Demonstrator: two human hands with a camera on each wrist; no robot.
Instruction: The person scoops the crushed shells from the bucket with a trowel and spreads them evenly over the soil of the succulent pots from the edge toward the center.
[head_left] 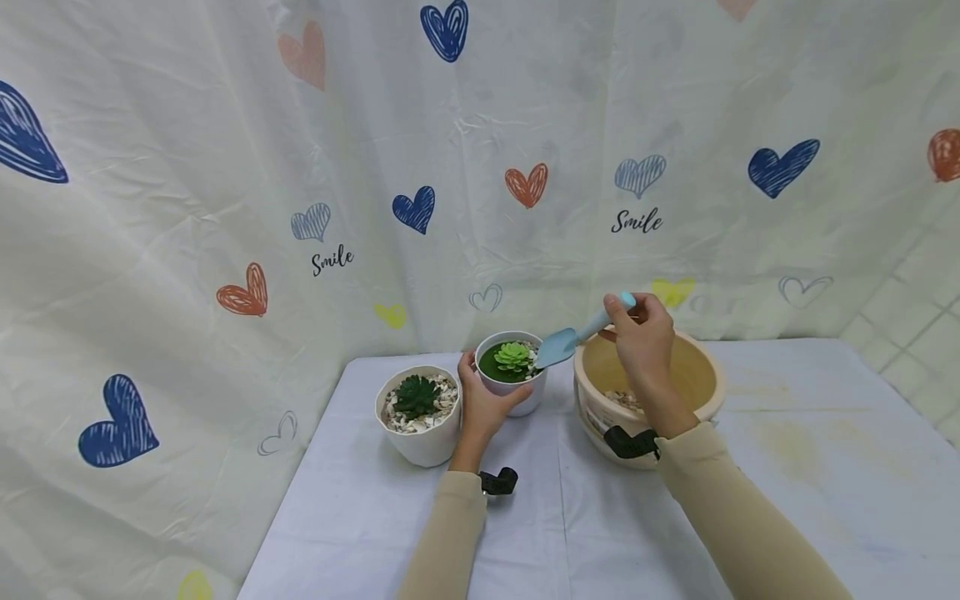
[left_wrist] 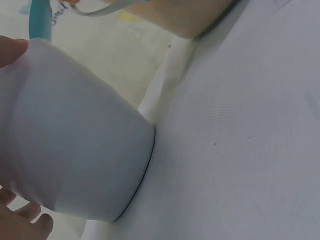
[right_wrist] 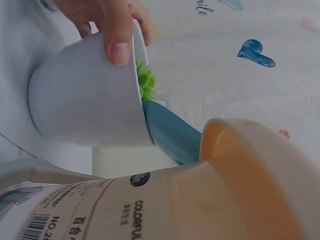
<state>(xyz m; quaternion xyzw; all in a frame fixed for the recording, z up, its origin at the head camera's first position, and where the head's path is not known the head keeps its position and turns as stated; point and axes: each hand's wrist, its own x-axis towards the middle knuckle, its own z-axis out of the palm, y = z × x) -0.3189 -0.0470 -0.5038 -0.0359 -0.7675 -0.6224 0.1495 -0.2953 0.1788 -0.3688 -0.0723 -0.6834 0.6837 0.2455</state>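
My left hand (head_left: 482,406) grips a small white pot (head_left: 534,398) by its side, thumb and fingers spread around the wall. Inside the pot a light green succulent (head_left: 513,357) sits on a dark green surface, with pale pebbles along the right part. My right hand (head_left: 645,343) holds a light blue trowel (head_left: 557,347) near the top of its handle. The blade slants down over the pot's right rim, beside the succulent; in the right wrist view the trowel (right_wrist: 172,132) meets the rim. How much its tip carries is hidden.
To the right stands a large beige pot (head_left: 705,375) with pebbles (head_left: 624,400) at its bottom, under my right forearm. Left of my left hand is another white pot (head_left: 423,446) with a dark green succulent (head_left: 416,396) among pebbles. A patterned curtain (head_left: 465,250) hangs behind the white-covered table (head_left: 600,542).
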